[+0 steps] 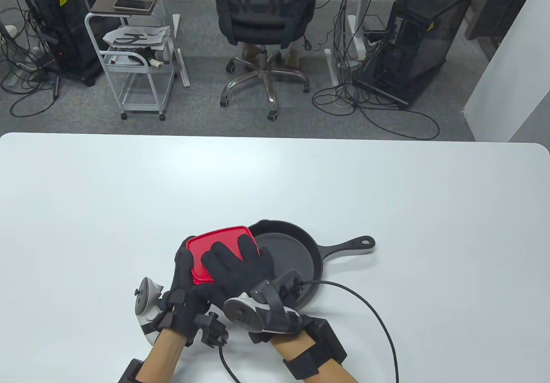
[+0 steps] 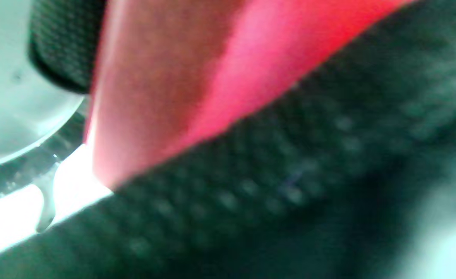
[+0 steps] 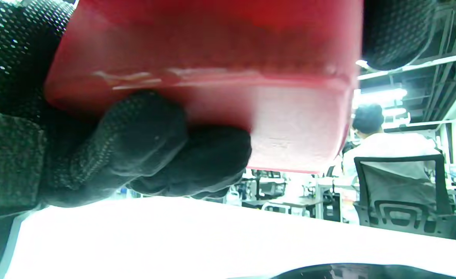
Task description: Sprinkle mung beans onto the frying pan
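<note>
Both the gloved left hand (image 1: 182, 280) and right hand (image 1: 234, 267) grip the red-lidded rectangular plastic box (image 1: 215, 245) above the black cast-iron frying pan's (image 1: 296, 254) left rim; probably light, smooth, best held by its sides

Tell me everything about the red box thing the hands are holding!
The red plastic lidded container is squarish with rounded corners, its flat lid facing up. It is lifted off the white table, partly over the left rim of the black cast-iron frying pan. The right hand lies across the lid; the left hand grips its left edge. Its lid looks still on, and no beans show.
</note>
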`<act>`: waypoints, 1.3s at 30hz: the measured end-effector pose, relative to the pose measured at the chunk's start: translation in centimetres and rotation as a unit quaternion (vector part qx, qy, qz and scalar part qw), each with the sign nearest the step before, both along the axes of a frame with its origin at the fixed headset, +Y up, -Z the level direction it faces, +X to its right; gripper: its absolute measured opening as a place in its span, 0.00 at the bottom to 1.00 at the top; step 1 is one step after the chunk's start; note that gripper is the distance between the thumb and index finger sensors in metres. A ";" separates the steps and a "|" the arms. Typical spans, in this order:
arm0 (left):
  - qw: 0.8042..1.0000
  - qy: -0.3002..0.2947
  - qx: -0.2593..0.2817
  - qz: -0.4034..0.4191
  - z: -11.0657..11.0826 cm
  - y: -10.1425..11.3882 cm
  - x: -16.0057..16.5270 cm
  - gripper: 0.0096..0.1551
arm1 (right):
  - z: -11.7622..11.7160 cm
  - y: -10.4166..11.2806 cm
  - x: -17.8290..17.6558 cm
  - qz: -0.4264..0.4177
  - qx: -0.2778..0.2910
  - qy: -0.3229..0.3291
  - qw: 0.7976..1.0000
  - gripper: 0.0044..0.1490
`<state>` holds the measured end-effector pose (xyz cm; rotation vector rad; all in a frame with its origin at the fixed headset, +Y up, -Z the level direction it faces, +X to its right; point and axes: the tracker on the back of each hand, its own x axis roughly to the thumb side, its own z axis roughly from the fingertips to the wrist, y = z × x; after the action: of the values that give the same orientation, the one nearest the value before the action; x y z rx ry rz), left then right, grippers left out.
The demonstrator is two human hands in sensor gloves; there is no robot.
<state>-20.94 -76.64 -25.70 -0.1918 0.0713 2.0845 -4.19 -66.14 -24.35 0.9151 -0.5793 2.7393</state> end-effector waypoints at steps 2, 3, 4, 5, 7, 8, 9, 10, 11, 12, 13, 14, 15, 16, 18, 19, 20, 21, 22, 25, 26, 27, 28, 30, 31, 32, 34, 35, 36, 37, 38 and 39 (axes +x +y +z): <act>1.000 0.003 -0.004 0.021 0.0 -0.1 0.1 0.44 | -0.1 0.2 0.0 -0.011 -0.019 0.000 1.000 0.42; 1.000 -0.005 0.002 0.024 0.0 -0.1 0.2 0.44 | -0.1 0.5 0.1 -0.002 -0.017 -0.004 1.000 0.42; 1.000 -0.004 0.006 0.023 -0.1 -0.1 0.2 0.44 | -0.2 0.8 0.2 -0.007 -0.025 -0.006 1.000 0.42; 1.000 -0.003 0.009 0.026 -0.1 -0.1 0.3 0.45 | -0.2 1.1 0.3 -0.027 -0.030 -0.005 0.999 0.41; 0.999 -0.001 0.018 0.032 0.0 -0.1 0.5 0.44 | -0.4 1.7 0.5 -0.040 -0.033 -0.005 0.999 0.40; 0.999 0.000 0.014 0.037 -0.1 -0.1 0.5 0.44 | -0.4 1.9 0.4 -0.024 -0.026 -0.003 0.999 0.40; 0.999 -0.001 0.016 0.041 -0.1 -0.1 0.4 0.44 | -0.3 2.0 0.4 -0.011 -0.018 -0.006 1.000 0.39; 0.999 0.002 0.025 0.038 -0.2 -0.1 0.2 0.44 | -0.2 2.1 0.4 -0.004 -0.016 -0.001 1.000 0.39; 0.999 0.005 0.029 0.032 -0.2 -0.1 0.1 0.44 | -0.2 2.2 0.3 -0.009 -0.030 0.003 1.000 0.38; 0.999 0.005 0.028 0.034 -0.2 -0.1 0.1 0.43 | -0.2 2.2 0.4 -0.012 -0.037 0.007 0.999 0.37; 0.999 0.007 0.030 0.040 -0.2 -0.1 0.1 0.43 | -0.3 2.4 0.5 -0.016 -0.040 0.013 0.999 0.37; 0.999 0.008 0.029 0.039 -0.2 -0.1 0.1 0.44 | -0.4 2.5 0.5 -0.018 -0.044 0.019 0.999 0.37; 0.999 0.011 0.031 0.039 -0.2 0.0 0.0 0.43 | -0.4 2.7 0.6 -0.023 -0.059 0.027 0.998 0.36; 0.999 0.010 0.031 0.038 -0.2 0.0 0.0 0.43 | -0.4 2.8 0.6 -0.022 -0.067 0.029 0.997 0.35; 0.999 0.015 0.031 0.031 -0.2 0.0 0.0 0.42 | -0.4 3.2 0.9 -0.024 -0.065 0.026 0.997 0.34; 0.999 0.012 0.037 0.033 -0.2 0.2 0.0 0.42 | -0.5 3.3 1.0 -0.027 -0.063 0.027 0.997 0.33; 0.999 0.017 0.040 0.031 -0.2 0.3 0.1 0.42 | -0.6 3.3 1.2 -0.032 -0.058 0.027 0.997 0.32; 0.999 0.015 0.038 0.030 -0.2 0.3 0.1 0.42 | -0.5 3.4 1.4 -0.033 -0.055 0.028 0.998 0.32; 0.998 0.003 0.043 0.035 -0.3 0.5 0.1 0.43 | -0.4 3.3 1.4 -0.025 -0.058 0.028 0.998 0.32; 0.999 0.007 0.043 0.018 -0.4 0.4 -0.1 0.44 | -0.3 3.2 1.6 -0.018 -0.060 0.029 0.998 0.33; 0.999 0.004 0.046 0.021 -0.5 0.4 -0.3 0.44 | -0.3 3.3 1.8 -0.016 -0.058 0.030 0.998 0.33; 0.999 0.002 0.047 0.015 -0.6 0.5 -0.5 0.43 | -0.4 3.4 2.0 -0.018 -0.047 0.028 0.998 0.33; 0.999 0.002 0.050 0.009 -0.7 0.4 -0.6 0.43 | -0.3 3.5 2.2 -0.017 -0.041 0.026 0.999 0.34; 0.999 0.009 0.050 0.015 -0.9 0.2 -0.8 0.43 | -0.5 3.8 2.9 -0.023 -0.017 0.020 0.999 0.33; 0.999 0.011 0.045 0.024 -1.0 0.1 -1.0 0.43 | -0.6 4.0 3.2 -0.025 -0.019 0.012 0.999 0.33; 0.999 0.009 0.039 0.022 -1.2 -0.1 -1.3 0.43 | -0.7 4.1 3.7 -0.024 -0.016 0.005 1.000 0.33; 0.999 0.007 0.040 0.015 -1.5 -0.3 -1.8 0.43 | -0.9 4.4 4.8 -0.007 -0.006 -0.014 1.000 0.33; 0.999 0.006 0.036 0.011 -1.5 -0.4 -2.1 0.43 | -1.0 4.5 5.5 0.000 0.000 -0.023 1.000 0.33; 0.999 0.005 0.032 0.006 -1.7 -0.4 -2.4 0.43 | -1.1 4.6 6.2 0.007 0.001 -0.034 0.999 0.33; 0.999 0.008 0.040 0.003 -1.8 -0.5 -2.7 0.43 | -1.2 4.7 7.6 0.020 0.000 -0.057 0.998 0.33; 0.999 0.014 0.039 0.000 -1.9 -0.6 -2.9 0.42 | -1.3 4.7 8.7 0.027 0.000 -0.072 0.997 0.33; 0.999 0.018 0.038 0.002 -1.9 -0.6 -3.1 0.42 | -1.4 4.7 9.6 0.032 0.000 -0.083 0.996 0.33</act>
<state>-23.99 -77.22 -27.61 -0.1097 0.0137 2.0915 5.39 -61.48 -25.76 0.7218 -0.5880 2.8921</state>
